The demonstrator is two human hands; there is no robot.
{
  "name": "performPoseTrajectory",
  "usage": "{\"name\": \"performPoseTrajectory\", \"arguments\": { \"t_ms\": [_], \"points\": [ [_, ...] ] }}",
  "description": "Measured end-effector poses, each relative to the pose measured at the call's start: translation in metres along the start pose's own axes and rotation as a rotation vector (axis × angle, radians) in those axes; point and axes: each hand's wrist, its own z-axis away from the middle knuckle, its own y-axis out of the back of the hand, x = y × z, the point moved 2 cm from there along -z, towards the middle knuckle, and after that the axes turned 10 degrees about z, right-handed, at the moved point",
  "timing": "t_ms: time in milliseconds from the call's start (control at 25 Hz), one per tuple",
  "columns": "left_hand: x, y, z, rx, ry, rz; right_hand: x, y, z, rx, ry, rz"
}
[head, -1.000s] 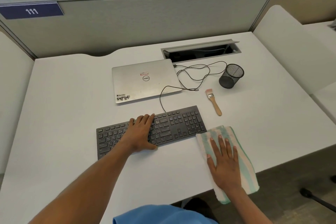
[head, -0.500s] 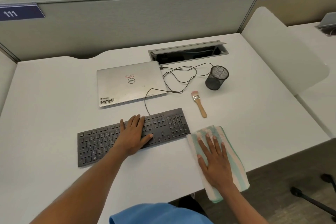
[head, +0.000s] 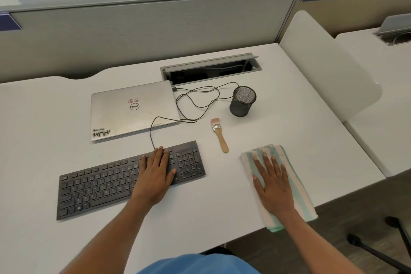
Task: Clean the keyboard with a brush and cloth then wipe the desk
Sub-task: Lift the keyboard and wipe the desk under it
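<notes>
left hand (head: 155, 176) lies flat, fingers straight, on the right half of the keyboard (head: 100, 187), pressing down and gripping nothing. right hand (head: 273, 187) is flat too, fingers spread, palm down on the folded striped cloth (head: 299, 191), not clutching it. the cloth sits at the front right of the desk (head: 44, 118), with its near end hanging over the front edge, and it's apart from the keyboard with bare desk between them. the keyboard lies slightly skewed along the front edge, left of centre. the brush (head: 219, 134) lies loose toward the middle of the desk, just past the keyboard's right end, bristles pointing to the back, and neither hand touches it. step looks like the desk wipe, with the left hand pinning the keyboard while the right works the cloth. can't tell from this whether the keyboard is finished. next move probably calls for flat pressure and a sweep across the bare desk. the keyboard will need sliding or lifting to wipe under it. watch the brush and the cable (head: 195, 100) running back to the laptop (head: 131, 109), since the cloth could drag either. mesh cup (head: 242, 101) stands toward the back right.
</notes>
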Motion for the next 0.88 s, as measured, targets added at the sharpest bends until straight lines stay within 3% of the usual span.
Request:
{"name": "performPoseTrajectory", "arguments": {
  "t_ms": [520, 680, 800, 880],
  "points": [
    [0.036, -0.017, -0.024, 0.119, 0.050, -0.022, 0.031, -0.004, -0.038, 0.053, 0.025, -0.110],
    [0.047, -0.022, -0.032, 0.138, 0.049, -0.040, 0.012, 0.004, -0.057, 0.209, -0.040, -0.317],
    [0.053, -0.024, -0.038, 0.136, 0.052, -0.065, -0.017, 0.022, -0.081, 0.370, -0.002, -0.390],
    [0.054, -0.024, -0.042, 0.134, 0.058, -0.079, -0.040, 0.031, -0.095, 0.391, 0.036, -0.388]
  ]
}}
